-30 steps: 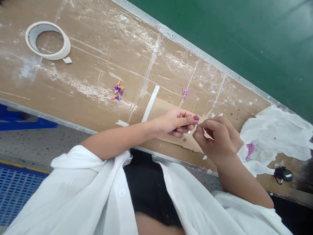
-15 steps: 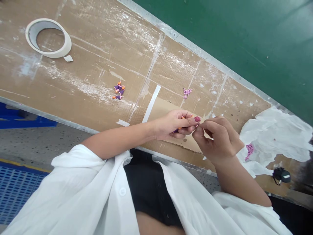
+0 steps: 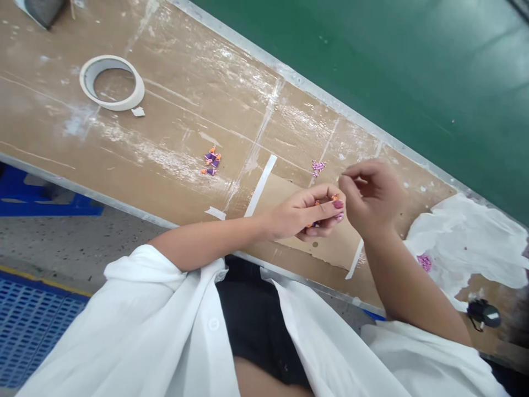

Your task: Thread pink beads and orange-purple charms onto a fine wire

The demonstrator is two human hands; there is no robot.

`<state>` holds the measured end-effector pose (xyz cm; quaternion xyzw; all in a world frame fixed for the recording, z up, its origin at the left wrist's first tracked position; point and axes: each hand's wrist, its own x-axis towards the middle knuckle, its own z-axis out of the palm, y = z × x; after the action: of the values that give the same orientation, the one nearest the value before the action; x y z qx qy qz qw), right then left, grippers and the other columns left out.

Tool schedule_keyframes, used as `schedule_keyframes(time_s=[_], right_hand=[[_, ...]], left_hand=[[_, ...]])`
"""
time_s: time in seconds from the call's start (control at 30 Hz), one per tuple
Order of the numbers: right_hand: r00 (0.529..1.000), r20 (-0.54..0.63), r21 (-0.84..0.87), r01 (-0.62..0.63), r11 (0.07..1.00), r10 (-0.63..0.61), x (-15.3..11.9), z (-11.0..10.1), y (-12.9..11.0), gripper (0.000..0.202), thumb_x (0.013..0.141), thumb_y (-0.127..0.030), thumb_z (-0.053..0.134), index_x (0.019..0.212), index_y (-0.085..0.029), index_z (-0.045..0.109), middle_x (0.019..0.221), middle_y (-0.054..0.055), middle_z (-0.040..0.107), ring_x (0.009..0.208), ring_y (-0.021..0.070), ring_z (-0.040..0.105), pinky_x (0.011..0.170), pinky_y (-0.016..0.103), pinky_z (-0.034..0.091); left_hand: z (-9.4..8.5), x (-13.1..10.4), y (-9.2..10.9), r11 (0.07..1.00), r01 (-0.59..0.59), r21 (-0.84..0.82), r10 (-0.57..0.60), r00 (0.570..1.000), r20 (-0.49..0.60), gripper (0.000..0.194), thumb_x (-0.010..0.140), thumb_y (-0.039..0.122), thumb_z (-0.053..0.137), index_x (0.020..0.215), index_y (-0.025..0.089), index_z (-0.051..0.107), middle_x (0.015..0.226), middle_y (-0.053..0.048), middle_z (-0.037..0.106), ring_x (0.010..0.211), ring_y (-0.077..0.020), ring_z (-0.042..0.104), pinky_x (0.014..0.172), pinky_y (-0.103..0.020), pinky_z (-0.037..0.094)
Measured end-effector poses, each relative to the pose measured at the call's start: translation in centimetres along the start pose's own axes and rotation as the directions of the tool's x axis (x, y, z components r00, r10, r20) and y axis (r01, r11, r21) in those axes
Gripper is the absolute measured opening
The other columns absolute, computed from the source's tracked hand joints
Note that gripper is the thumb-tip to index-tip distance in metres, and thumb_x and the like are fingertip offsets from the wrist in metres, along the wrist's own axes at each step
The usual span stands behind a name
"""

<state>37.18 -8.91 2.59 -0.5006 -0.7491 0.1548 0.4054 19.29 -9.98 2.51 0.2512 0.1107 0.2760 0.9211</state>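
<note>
My left hand [image 3: 300, 214] is closed around several small orange-and-purple figures [image 3: 334, 197], mostly hidden by the fingers. Its thumb presses against the forefinger, with a tiny pink piece by the fingertips. Just right of it, my right hand [image 3: 374, 196] is raised with thumb and forefinger pinched together, slightly blurred. Whatever may be between those fingertips is too small to make out. Beyond the hands lies a small heap of pink-purple bits [image 3: 318, 167]. Several more orange-and-purple figures [image 3: 212, 158] are grouped on the table to the left.
A cardboard sheet [image 3: 285, 190] is taped onto the brown-covered table under my hands. At the far left lies a roll of masking tape [image 3: 138, 96]. Crumpled white sheeting [image 3: 475, 237] with another pink heap [image 3: 424, 262] and a black object [image 3: 483, 314] are at the right.
My right hand has moved away from the left fingertips, up and slightly to the right. The left hand keeps its hold on the figures. The view has shifted a little.
</note>
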Motion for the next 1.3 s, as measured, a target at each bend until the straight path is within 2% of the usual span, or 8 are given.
schedule_keyframes(time_s=[0.1, 0.23, 0.47, 0.67, 0.8, 1.0, 1.13, 1.3], right_hand=[[0.939, 0.334, 0.000, 0.087, 0.996, -0.082, 3.3, 2.9, 0.8, 0.007, 0.085, -0.015, 0.056, 0.082, -0.021, 0.058, 0.073, -0.001, 0.057, 0.060, 0.0142, 0.054, 0.054, 0.025, 0.043], [0.716, 0.658, 0.012, 0.301, 0.953, -0.234, 6.9, 8.4, -0.3, 0.011, 0.089, -0.021, 0.055, 0.098, -0.019, 0.061, 0.090, 0.004, 0.060, 0.066, 0.0155, 0.054, 0.060, 0.028, 0.041], [0.522, 0.790, -0.027, 0.553, 0.832, -0.322, 8.1, 15.3, -3.4, 0.019, 0.101, -0.024, 0.050, 0.114, -0.016, 0.062, 0.111, 0.012, 0.057, 0.088, 0.0214, 0.056, 0.063, 0.029, 0.037], [0.431, 0.890, -0.187, 0.647, 0.739, -0.152, 8.0, 14.2, -4.1, 0.022, 0.100, -0.012, 0.039, 0.104, -0.010, 0.060, 0.101, 0.014, 0.060, 0.073, 0.0199, 0.053, 0.053, 0.030, 0.026], [0.474, 0.878, -0.346, 0.546, 0.763, 0.059, 7.9, 11.4, -2.7, 0.014, 0.094, -0.016, 0.046, 0.098, -0.013, 0.059, 0.090, 0.010, 0.063, 0.062, 0.0187, 0.051, 0.050, 0.030, 0.021], [0.697, 0.701, -0.361, 0.164, 0.918, 0.151, 6.2, 6.6, 2.1, 0.002, 0.083, -0.019, 0.051, 0.083, -0.019, 0.052, 0.074, 0.003, 0.058, 0.059, 0.0155, 0.049, 0.054, 0.026, 0.034], [0.824, 0.565, -0.290, 0.156, 0.944, 0.038, 5.2, 5.5, 3.2, 0.009, 0.087, -0.023, 0.050, 0.092, -0.019, 0.057, 0.077, 0.003, 0.058, 0.064, 0.0165, 0.051, 0.057, 0.026, 0.037], [0.729, 0.677, -0.319, 0.413, 0.853, -0.099, 6.0, 7.5, 1.3, 0.020, 0.098, -0.021, 0.043, 0.100, -0.018, 0.063, 0.096, 0.009, 0.060, 0.075, 0.0183, 0.053, 0.053, 0.026, 0.029]], left_hand=[[0.4, -0.4, 0.3, 0.996, 0.069, -0.055, -0.066, 0.996, 0.063, 0.041, 0.083, 0.052, 0.065, 0.076, 0.018, 0.043, 0.065, 0.005, 0.048, 0.042, -0.0028, 0.034, 0.037, -0.014, 0.016], [1.0, -0.9, 0.8, 0.982, 0.172, -0.073, -0.164, 0.981, 0.102, 0.045, 0.085, 0.055, 0.062, 0.070, 0.017, 0.044, 0.061, 0.004, 0.047, 0.041, -0.0024, 0.033, 0.037, -0.015, 0.016], [0.9, -1.1, 0.9, 0.977, 0.203, -0.064, -0.194, 0.973, 0.129, 0.046, 0.084, 0.054, 0.066, 0.067, 0.017, 0.045, 0.059, 0.003, 0.046, 0.041, -0.0035, 0.033, 0.038, -0.017, 0.014], [0.6, -1.2, 0.3, 0.986, 0.154, -0.059, -0.145, 0.980, 0.139, 0.044, 0.082, 0.053, 0.068, 0.069, 0.017, 0.046, 0.061, 0.003, 0.047, 0.043, -0.0034, 0.033, 0.039, -0.017, 0.015], [0.5, -0.9, 0.1, 0.987, 0.160, -0.026, -0.159, 0.986, 0.058, 0.043, 0.084, 0.052, 0.066, 0.069, 0.016, 0.047, 0.060, 0.004, 0.045, 0.044, -0.0028, 0.033, 0.039, -0.016, 0.016], [0.4, -0.3, -0.2, 0.989, 0.143, 0.035, -0.137, 0.981, -0.137, 0.038, 0.089, 0.047, 0.060, 0.072, 0.015, 0.052, 0.065, 0.002, 0.052, 0.044, -0.0026, 0.036, 0.036, -0.015, 0.018], [0.4, -0.1, -0.2, 0.982, 0.182, 0.047, -0.171, 0.970, -0.171, 0.037, 0.091, 0.044, 0.058, 0.070, 0.014, 0.051, 0.061, 0.004, 0.049, 0.044, -0.0021, 0.034, 0.036, -0.014, 0.018], [0.2, 0.1, -0.4, 0.982, 0.183, 0.044, -0.171, 0.967, -0.189, 0.036, 0.093, 0.040, 0.056, 0.069, 0.014, 0.050, 0.059, 0.005, 0.045, 0.043, -0.0018, 0.033, 0.037, -0.014, 0.018]])
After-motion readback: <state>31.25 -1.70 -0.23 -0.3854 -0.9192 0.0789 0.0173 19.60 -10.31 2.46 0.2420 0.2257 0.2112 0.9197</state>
